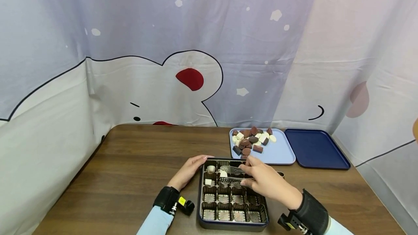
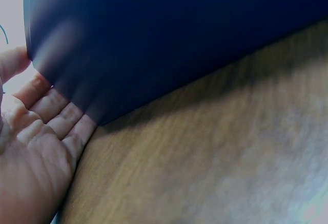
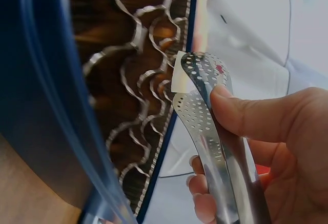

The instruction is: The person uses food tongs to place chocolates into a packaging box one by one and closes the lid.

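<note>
A dark blue box (image 1: 232, 225) stands in front of me, fitted with a brown plastic insert of small square compartments. My left hand (image 1: 187, 171) holds its far left corner, thumb near the rim and fingers round the outer wall. In my right hand (image 1: 266, 178) I grip metal tongs (image 3: 205, 131) with perforated tips. A white chocolate (image 3: 180, 75) is at the tips, which hover over the second column near the box's far side. Two more white chocolates sit in the left column, a rounded one (image 1: 210, 169) and a squarish one (image 1: 208, 182).
Behind the box, a light blue tray (image 1: 282, 151) carries a heap of brown, dark and white chocolates (image 1: 251, 140) on its left side. A dark blue tray or lid (image 1: 316, 149) lies to its right. The wooden table (image 1: 147, 148) ends at a printed curtain (image 1: 147, 86).
</note>
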A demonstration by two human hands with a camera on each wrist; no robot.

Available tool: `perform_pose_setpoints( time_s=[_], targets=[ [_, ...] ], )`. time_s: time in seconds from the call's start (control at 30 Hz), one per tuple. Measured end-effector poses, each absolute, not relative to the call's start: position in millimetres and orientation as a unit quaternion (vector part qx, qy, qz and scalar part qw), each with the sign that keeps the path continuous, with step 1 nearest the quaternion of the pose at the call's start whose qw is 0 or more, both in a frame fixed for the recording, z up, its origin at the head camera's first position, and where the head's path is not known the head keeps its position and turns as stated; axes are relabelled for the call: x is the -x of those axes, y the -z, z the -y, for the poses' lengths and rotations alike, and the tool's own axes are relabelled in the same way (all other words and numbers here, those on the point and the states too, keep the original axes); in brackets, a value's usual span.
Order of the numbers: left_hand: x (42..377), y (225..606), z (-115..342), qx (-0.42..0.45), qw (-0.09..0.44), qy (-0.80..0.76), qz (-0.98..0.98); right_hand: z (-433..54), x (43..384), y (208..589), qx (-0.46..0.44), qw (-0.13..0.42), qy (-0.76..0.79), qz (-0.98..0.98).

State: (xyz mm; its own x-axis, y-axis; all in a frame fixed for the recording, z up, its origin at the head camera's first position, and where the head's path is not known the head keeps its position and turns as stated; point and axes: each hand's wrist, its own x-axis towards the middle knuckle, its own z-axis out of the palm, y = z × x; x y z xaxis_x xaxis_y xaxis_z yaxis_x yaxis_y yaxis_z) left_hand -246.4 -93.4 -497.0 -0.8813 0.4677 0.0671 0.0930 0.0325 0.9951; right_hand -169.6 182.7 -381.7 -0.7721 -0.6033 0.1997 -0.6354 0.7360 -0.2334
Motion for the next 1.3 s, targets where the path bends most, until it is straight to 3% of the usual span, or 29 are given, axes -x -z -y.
perform_pose_setpoints(
  time_s=[0.47, 0.7, 0.93, 1.3],
  targets=[
    [248.6, 497.1, 92.8, -0.193, 0.137, -0.663, -0.71, -181.8, 169.4, 383.9, -0.301, 0.016, -0.163, 0.939],
    [248.9, 497.4, 93.8, -0.197, 0.143, -0.675, -0.696, -192.4, 176.8, 377.2, -0.282, 0.032, -0.184, 0.941],
    [248.8, 497.1, 93.4, -0.188, 0.139, -0.671, -0.703, -217.1, 196.0, 364.4, -0.237, 0.072, -0.2, 0.948],
    [246.4, 498.2, 93.6, -0.19, 0.149, -0.671, -0.701, -265.8, 222.7, 370.2, -0.128, 0.038, -0.213, 0.968]
  ],
)
